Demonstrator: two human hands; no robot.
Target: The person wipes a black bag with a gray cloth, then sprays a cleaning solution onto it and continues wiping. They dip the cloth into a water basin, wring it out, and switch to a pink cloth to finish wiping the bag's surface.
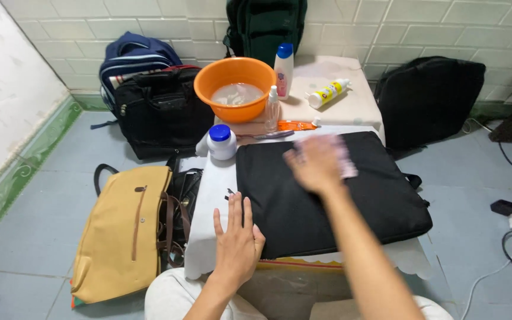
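A flat black laptop bag (pixel 339 201) lies on a low table covered by a white cloth (pixel 208 195). My left hand (pixel 236 240) rests flat, fingers spread, on the bag's near left corner. My right hand (pixel 315 163) is blurred with motion over the bag's upper middle and presses a pale pinkish cloth (pixel 346 163) against the bag's surface.
Behind the bag stand an orange basin (pixel 235 89) with water, a white jar with a blue lid (pixel 221 142), a small spray bottle (pixel 272 109), a toothbrush (pixel 268 136), two white bottles (pixel 284 71) (pixel 328 93). A yellow handbag (pixel 122 231) and other bags sit on the floor. Cables lie at right.
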